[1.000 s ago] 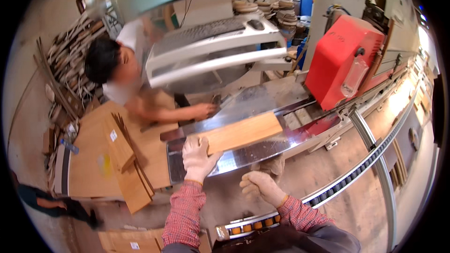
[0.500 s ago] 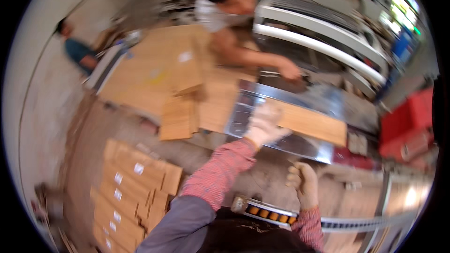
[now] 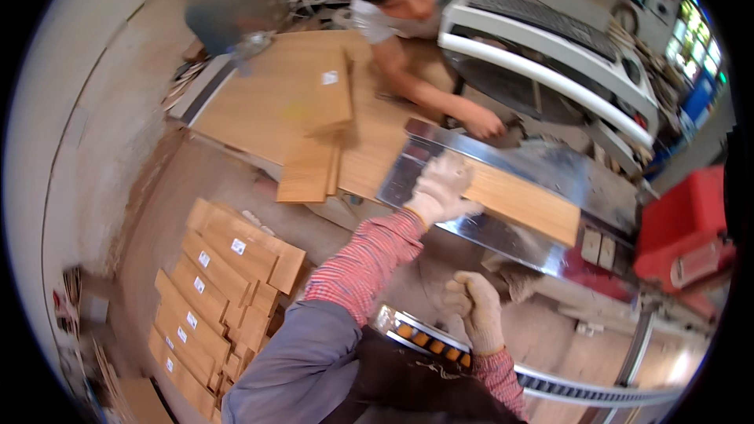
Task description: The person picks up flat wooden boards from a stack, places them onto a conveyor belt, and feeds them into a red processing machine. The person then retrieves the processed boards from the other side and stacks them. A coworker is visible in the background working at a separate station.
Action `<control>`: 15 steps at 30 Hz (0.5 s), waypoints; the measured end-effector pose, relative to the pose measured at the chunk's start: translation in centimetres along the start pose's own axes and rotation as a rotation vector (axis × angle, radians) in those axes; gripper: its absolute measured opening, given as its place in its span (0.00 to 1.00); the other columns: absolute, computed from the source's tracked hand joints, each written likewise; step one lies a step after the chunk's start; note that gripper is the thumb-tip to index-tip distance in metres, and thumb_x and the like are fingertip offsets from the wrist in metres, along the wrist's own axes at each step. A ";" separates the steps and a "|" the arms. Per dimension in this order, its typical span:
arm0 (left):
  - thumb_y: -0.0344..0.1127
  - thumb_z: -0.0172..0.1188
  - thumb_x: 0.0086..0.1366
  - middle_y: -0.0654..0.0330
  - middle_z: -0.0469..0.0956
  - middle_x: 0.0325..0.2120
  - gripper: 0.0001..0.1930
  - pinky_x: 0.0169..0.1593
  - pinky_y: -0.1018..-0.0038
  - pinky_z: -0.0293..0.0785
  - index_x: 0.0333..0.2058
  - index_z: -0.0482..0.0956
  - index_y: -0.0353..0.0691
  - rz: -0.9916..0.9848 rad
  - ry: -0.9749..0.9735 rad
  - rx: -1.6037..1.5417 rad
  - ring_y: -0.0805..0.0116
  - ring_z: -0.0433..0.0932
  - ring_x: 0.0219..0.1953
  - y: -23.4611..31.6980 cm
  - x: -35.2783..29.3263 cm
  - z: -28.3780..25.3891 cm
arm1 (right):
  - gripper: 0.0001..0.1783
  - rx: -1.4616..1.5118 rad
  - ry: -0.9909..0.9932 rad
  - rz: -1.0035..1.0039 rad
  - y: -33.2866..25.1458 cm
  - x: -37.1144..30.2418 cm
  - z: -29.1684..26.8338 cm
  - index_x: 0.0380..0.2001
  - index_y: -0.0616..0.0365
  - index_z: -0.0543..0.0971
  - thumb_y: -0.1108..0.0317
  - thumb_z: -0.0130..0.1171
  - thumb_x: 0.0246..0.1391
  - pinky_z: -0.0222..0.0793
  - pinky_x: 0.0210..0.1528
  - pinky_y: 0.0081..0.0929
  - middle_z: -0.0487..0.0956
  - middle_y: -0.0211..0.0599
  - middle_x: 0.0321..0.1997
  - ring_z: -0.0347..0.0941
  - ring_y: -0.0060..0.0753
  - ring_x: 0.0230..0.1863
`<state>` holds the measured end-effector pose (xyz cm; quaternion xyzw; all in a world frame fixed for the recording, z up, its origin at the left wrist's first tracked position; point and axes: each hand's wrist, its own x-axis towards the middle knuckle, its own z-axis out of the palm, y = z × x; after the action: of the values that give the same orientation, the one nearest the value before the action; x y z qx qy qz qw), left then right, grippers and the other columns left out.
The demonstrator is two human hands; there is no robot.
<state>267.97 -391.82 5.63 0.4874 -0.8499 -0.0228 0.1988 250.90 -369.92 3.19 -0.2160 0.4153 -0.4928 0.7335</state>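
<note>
A narrow light-brown wooden board (image 3: pixel 522 202) lies on a shiny metal machine table (image 3: pixel 503 246). My left hand (image 3: pixel 442 188), in a pale work glove, grips the board's left end, its thumb on the near side. Closer to my body, my right hand (image 3: pixel 476 310), also gloved, is raised with curled fingers, apart from the board and the table. I see nothing in it. A co-worker's bare hand (image 3: pixel 481 121) is at the far edge of the metal table; what it touches is unclear.
Labelled wooden panels (image 3: pixel 212 279) lie stacked at lower left. More boards rest on a large wooden sheet (image 3: pixel 263 86). A red machine housing (image 3: pixel 682 228) stands at right, and a white-framed console with a keyboard (image 3: pixel 542 23) behind. A metal rail (image 3: pixel 581 389) crosses near my waist.
My right hand has shifted left and slightly closer in, still curled. The left hand stays on the board's end. The view has turned slightly; the person at far left is now blurred.
</note>
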 end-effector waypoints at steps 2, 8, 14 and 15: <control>0.62 0.72 0.51 0.42 0.74 0.55 0.36 0.61 0.52 0.71 0.48 0.84 0.38 0.051 0.102 -0.037 0.41 0.72 0.59 0.0 -0.1 0.1 | 0.19 0.077 -0.069 0.108 0.2 0.2 -0.6 0.55 0.64 0.77 0.58 0.53 0.74 0.82 0.39 0.28 0.84 0.45 0.47 0.84 0.34 0.38; 0.61 0.75 0.50 0.47 0.74 0.54 0.34 0.63 0.53 0.69 0.48 0.82 0.40 0.067 0.113 0.010 0.43 0.70 0.61 -0.1 0.1 0.8 | 0.21 -0.028 -0.100 0.116 0.0 -0.3 -0.5 0.60 0.64 0.75 0.59 0.49 0.75 0.85 0.44 0.37 0.83 0.48 0.53 0.84 0.43 0.43; 0.64 0.72 0.53 0.47 0.73 0.56 0.36 0.65 0.53 0.68 0.52 0.82 0.42 0.040 0.042 0.028 0.44 0.70 0.62 -0.3 -0.2 0.7 | 0.19 -0.004 -0.027 0.143 0.3 0.3 0.2 0.54 0.60 0.78 0.57 0.52 0.74 0.82 0.38 0.39 0.83 0.44 0.46 0.82 0.42 0.39; 0.64 0.71 0.54 0.47 0.73 0.57 0.37 0.65 0.53 0.68 0.54 0.82 0.42 0.025 0.008 0.030 0.45 0.70 0.63 -0.2 -0.3 0.2 | 0.19 -0.041 -0.004 0.146 0.1 0.2 0.5 0.54 0.60 0.78 0.57 0.53 0.73 0.82 0.38 0.39 0.83 0.44 0.46 0.82 0.41 0.39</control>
<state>268.23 -391.67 5.34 0.4798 -0.8553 -0.0054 0.1953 251.45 -370.12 3.30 -0.2013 0.4383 -0.4291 0.7637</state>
